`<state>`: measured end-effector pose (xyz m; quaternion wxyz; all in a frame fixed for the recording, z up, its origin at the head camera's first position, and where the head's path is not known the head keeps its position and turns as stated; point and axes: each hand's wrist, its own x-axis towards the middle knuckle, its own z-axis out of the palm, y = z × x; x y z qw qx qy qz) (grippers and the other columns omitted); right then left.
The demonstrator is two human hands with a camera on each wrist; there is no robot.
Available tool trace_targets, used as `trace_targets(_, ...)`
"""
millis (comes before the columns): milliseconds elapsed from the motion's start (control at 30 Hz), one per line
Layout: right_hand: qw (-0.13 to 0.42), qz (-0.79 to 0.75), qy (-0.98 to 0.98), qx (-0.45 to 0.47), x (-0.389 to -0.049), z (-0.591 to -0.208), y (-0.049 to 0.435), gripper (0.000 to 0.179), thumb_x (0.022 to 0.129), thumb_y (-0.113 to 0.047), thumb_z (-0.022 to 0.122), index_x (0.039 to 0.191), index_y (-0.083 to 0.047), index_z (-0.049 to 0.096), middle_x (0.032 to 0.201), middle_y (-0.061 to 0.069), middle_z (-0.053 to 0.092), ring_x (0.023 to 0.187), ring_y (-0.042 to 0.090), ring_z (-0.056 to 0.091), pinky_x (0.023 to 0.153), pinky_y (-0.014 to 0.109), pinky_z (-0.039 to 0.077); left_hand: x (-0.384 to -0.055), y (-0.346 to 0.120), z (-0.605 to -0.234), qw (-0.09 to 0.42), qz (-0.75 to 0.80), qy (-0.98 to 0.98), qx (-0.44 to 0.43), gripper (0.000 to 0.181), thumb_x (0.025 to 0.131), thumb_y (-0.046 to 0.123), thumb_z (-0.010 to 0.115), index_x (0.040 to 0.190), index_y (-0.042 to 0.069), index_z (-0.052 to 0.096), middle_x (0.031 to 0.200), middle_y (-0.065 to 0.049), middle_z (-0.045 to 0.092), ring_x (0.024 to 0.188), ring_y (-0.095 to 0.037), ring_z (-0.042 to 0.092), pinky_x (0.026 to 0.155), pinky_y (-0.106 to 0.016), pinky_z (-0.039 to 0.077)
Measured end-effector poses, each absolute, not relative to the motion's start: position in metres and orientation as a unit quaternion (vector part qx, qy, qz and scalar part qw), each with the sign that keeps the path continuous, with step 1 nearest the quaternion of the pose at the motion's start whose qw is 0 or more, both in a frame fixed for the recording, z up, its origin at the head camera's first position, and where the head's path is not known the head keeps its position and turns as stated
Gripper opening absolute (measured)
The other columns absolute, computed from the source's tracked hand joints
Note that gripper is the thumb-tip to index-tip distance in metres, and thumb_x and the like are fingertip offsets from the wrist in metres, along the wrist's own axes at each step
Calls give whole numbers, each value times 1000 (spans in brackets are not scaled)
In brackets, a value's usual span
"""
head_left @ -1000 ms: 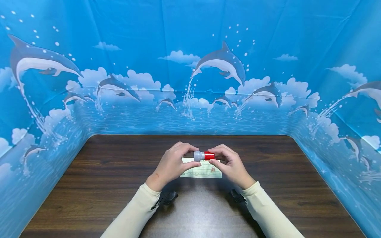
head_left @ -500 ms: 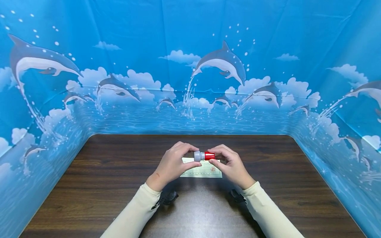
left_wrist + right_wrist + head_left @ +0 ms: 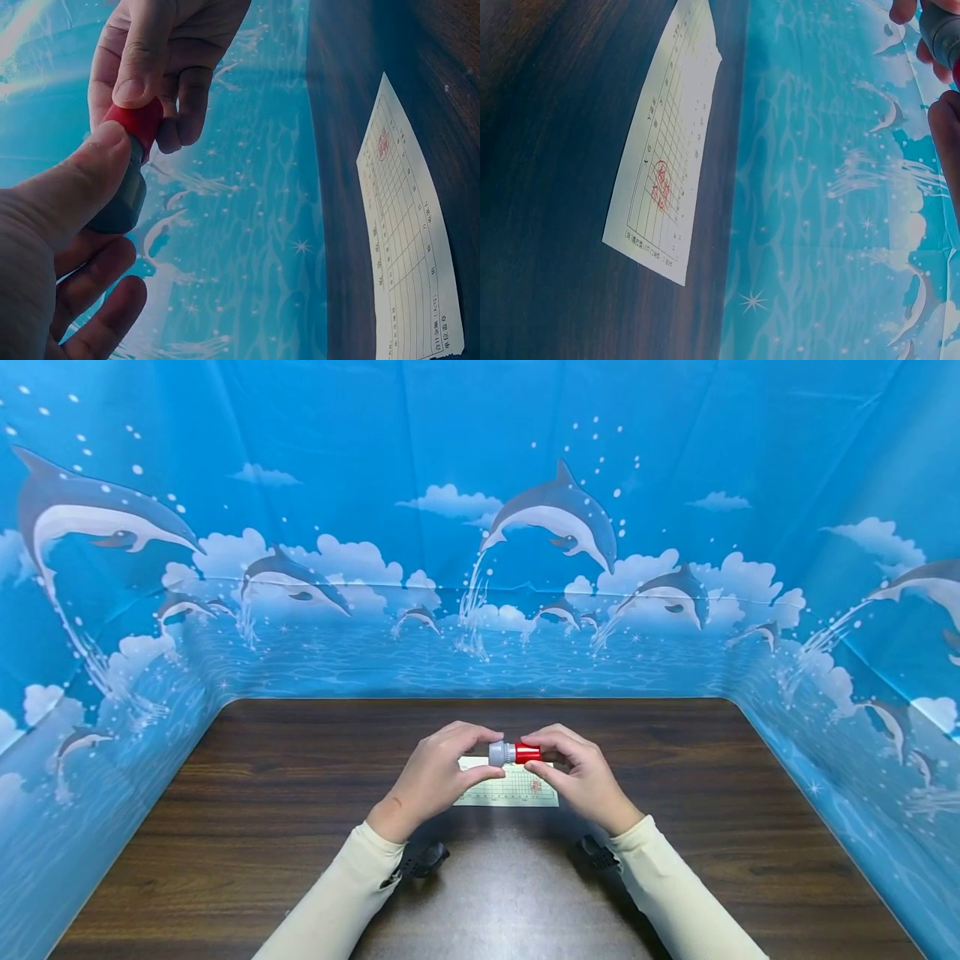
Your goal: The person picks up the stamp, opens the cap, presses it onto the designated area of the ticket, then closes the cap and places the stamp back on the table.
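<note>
In the head view a small stamp, with a grey part (image 3: 497, 754) and a red part (image 3: 528, 753), is held level between both hands over the table. My left hand (image 3: 429, 779) pinches the grey end between thumb and fingers. The red end is pinched by my right hand (image 3: 587, 781). The left wrist view shows the grey body (image 3: 124, 201) up close, its red end (image 3: 136, 124) under the right thumb. Below lies a pale green printed form (image 3: 510, 792) bearing a red seal mark (image 3: 661, 186).
The brown wooden table (image 3: 285, 810) runs back to a blue dolphin-print curtain (image 3: 360, 543) on three sides. Black straps with small devices (image 3: 426, 860) sit at both wrists, by the pale sleeves (image 3: 341, 893).
The head view shifts very slightly. Both hands keep their hold on the stamp, almost still.
</note>
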<state>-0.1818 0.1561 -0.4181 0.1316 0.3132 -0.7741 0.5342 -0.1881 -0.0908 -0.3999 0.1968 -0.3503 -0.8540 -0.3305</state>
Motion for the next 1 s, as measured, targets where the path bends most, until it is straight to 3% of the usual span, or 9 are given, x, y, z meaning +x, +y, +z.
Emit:
trace_targets(167, 131, 540, -767, 322, -182, -418, 157, 32, 89, -1, 79, 121, -6, 74, 115, 8, 71, 98, 26, 71, 85, 33, 62, -188, -91, -398, 192, -342, -847, -359, 49, 84, 25, 88, 129, 13, 73, 125, 0, 73, 114, -15, 68, 92, -34, 59)
trace_targets(333, 140, 540, -762, 328, -183, -418, 156, 32, 90, 1, 78, 121, -5, 74, 113, 13, 70, 98, 21, 70, 83, 33, 62, -187, -88, -397, 213, -335, -846, -356, 48, 80, 27, 91, 122, 11, 75, 115, 0, 74, 100, -16, 67, 82, -30, 60)
trace_targets(567, 153, 534, -767, 321, -183, -417, 154, 31, 89, 1, 79, 119, -6, 74, 112, 7, 70, 96, 18, 70, 83, 30, 62, -187, -86, -400, 223, -338, -851, -334, 47, 78, 29, 93, 118, 11, 75, 108, 0, 74, 91, -21, 62, 72, -32, 59)
trace_targets(733, 142, 533, -771, 317, -184, -418, 155, 33, 89, 0, 80, 120, -6, 74, 114, 5, 70, 98, 17, 69, 84, 31, 62, -190, -89, -402, 190, -349, -850, -345, 49, 81, 27, 91, 123, 11, 72, 114, -1, 72, 97, -21, 66, 80, -37, 61)
trace_targets(1000, 165, 530, -782, 285, -192, -424, 163, 37, 88, 0, 81, 123, -6, 73, 114, 8, 71, 92, 20, 71, 81, 26, 61, -199, -102, -408, 127, -296, -896, -305, 56, 91, 41, 80, 140, 18, 64, 136, 0, 66, 126, -20, 61, 100, -42, 56)
